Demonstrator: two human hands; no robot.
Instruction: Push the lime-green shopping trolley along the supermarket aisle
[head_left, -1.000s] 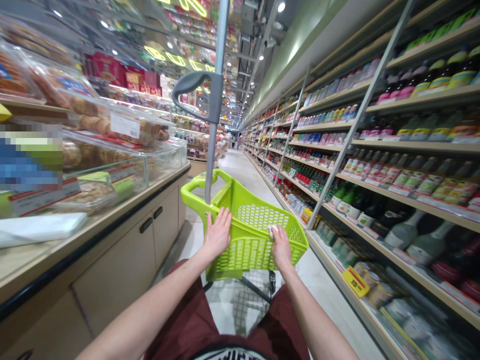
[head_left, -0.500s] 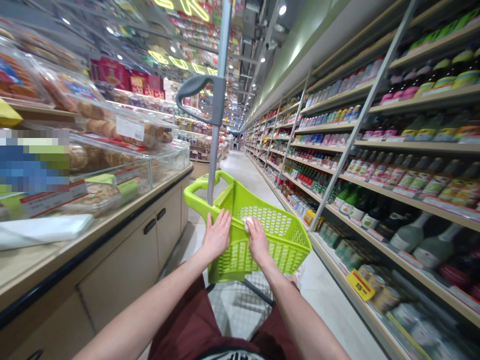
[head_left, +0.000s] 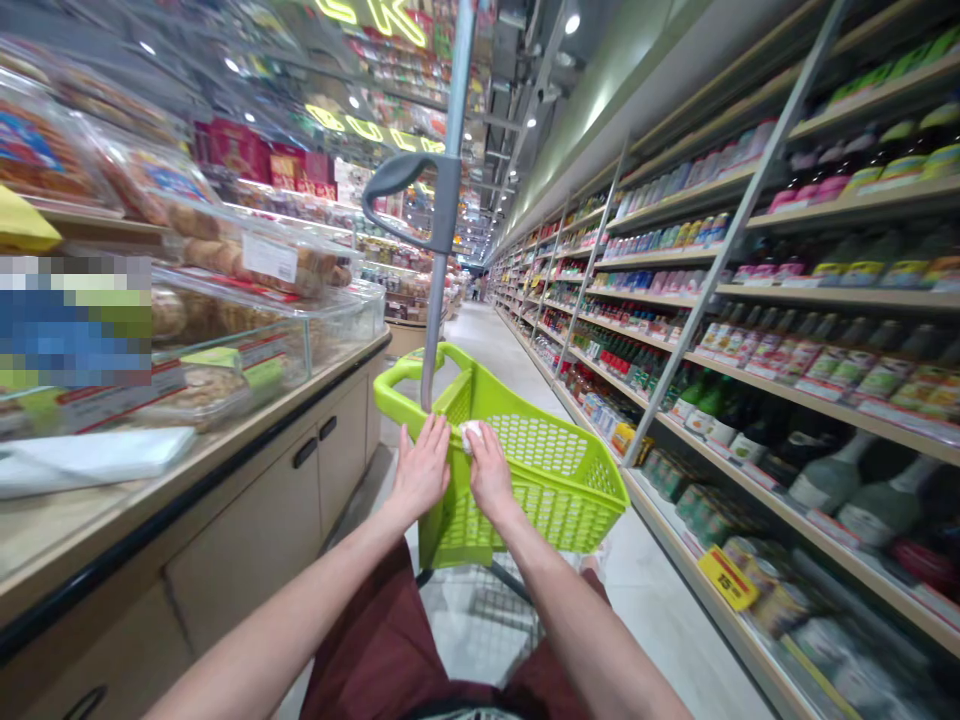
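A lime-green plastic shopping basket cart (head_left: 555, 500) stands between my knees, its sides pierced with holes. My left hand (head_left: 421, 468) lies on the near rim, fingers stretched out and resting on the green plastic. Just right of it, my right hand (head_left: 489, 470) pinches a crumpled white tissue (head_left: 472, 435) against the same rim. Part of the tissue is hidden under the fingers. Behind the left hand rises a grey metal pole (head_left: 436, 330), which carries a looped grey handle (head_left: 412, 200).
On the left runs a wooden counter (head_left: 247, 510) with packaged baked goods (head_left: 262, 255) in clear boxes. Tall shelves (head_left: 832, 390) of bottles and cans line the right. A yellow price tag (head_left: 727, 578) juts from a low shelf. The tiled aisle (head_left: 476, 325) stretches ahead.
My right hand has slid left along the rim with the tissue, closer to my left hand. My left hand has shifted slightly left.
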